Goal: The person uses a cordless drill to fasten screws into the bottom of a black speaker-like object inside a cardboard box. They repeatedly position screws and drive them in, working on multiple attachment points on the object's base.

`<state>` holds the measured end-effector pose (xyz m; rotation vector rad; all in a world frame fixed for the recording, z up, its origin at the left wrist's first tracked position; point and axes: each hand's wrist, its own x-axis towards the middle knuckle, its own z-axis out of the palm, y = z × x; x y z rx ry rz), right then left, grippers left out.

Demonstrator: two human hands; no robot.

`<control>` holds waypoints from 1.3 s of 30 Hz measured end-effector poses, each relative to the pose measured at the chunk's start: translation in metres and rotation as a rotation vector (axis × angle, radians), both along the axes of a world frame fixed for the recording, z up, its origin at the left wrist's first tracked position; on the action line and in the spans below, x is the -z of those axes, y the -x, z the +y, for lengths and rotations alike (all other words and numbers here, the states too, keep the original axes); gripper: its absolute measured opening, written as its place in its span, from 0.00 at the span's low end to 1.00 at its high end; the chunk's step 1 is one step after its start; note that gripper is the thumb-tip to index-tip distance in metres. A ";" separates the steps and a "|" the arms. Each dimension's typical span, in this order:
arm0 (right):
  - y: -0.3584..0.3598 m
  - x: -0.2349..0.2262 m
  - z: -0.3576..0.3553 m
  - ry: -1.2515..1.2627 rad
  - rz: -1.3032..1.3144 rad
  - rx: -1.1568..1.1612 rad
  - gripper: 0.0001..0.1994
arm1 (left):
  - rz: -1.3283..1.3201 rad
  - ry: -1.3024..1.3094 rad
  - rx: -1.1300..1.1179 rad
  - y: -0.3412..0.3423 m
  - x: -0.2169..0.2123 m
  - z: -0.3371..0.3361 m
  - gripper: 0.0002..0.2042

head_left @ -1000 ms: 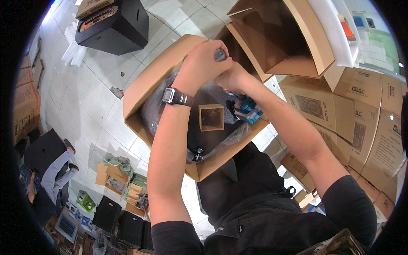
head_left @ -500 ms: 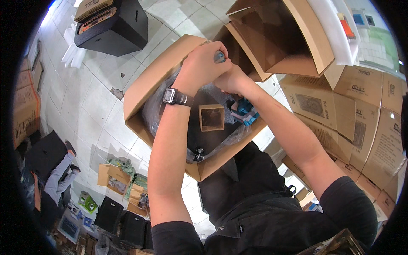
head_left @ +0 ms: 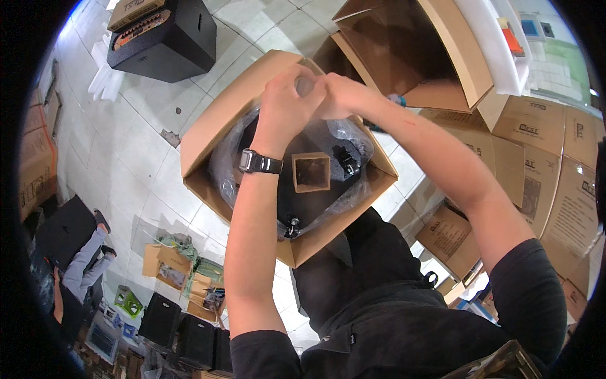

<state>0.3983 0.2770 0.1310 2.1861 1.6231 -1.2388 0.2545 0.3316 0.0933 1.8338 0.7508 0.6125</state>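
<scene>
Open brown cardboard box (head_left: 230,108) sits right in front of you above the white tiled floor (head_left: 148,161), its far-left flap standing out. Inside it, clear plastic wrap (head_left: 223,169) surrounds a black, flat-topped object (head_left: 322,203) bearing a square brown cardboard sleeve (head_left: 297,172) and two small black fittings (head_left: 346,162). Your left hand (head_left: 291,96), fingers curled, meets your right hand (head_left: 341,96) over the box's far edge; you cannot tell from here what either one clamps. Just past your right forearm, a teal-and-black object (head_left: 396,100) peeks out, mostly hidden.
</scene>
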 end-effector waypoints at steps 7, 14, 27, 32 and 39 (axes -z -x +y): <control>-0.044 0.037 0.035 -0.061 -0.002 -0.388 0.36 | -0.020 0.127 -0.173 -0.015 0.003 -0.015 0.18; -0.032 0.026 0.049 0.134 -0.051 -0.457 0.25 | -0.071 0.261 -0.539 0.047 0.029 -0.071 0.15; 0.005 0.010 -0.007 -0.015 -0.031 0.016 0.26 | 0.775 0.119 -0.168 0.046 0.116 -0.200 0.12; -0.007 0.017 -0.009 -0.003 0.025 -0.015 0.29 | 0.834 0.024 -0.075 0.048 0.126 -0.197 0.11; -0.059 0.035 -0.014 -0.173 0.094 -0.338 0.28 | 0.720 0.092 -0.183 0.052 0.117 -0.198 0.10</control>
